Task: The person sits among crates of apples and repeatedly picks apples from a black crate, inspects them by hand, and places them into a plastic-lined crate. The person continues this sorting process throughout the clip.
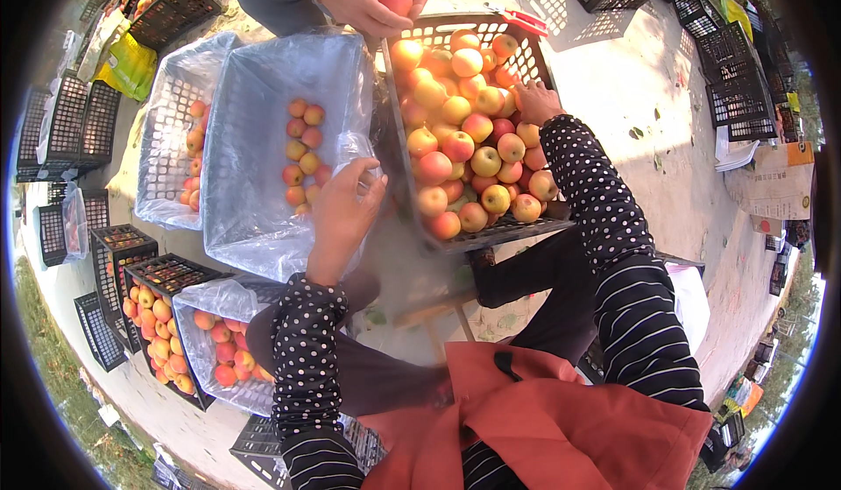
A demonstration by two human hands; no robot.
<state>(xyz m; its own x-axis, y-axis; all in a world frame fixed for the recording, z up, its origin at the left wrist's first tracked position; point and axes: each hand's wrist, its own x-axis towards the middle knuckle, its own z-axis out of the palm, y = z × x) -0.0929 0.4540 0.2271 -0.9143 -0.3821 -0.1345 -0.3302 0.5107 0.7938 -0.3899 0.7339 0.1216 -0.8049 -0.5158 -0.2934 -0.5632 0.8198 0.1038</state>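
Note:
Before me stands a black plastic crate (545, 63) heaped with red and yellow apples (460, 148). At its right side my right hand (540, 102) reaches in with its fingers on an apple near the wall; whether they grip it is hard to see. My left hand (348, 211) hovers over the near right edge of a plastic-lined crate (253, 135), its fingers curled loosely and no apple visible in them. Inside that crate lie two rows of apples (303, 152), partly hidden by my hand. Further left, another lined crate (164, 119) holds several apples.
Across from me, a co-worker's hands (368, 4) hold a red apple (394, 0). Red-handled pruning shears (525, 22) rest on the apple crate's far rim. Filled crates (158, 332) stand at lower left, stacked black crates (732, 73) at right. Cardboard (772, 181) lies beside them.

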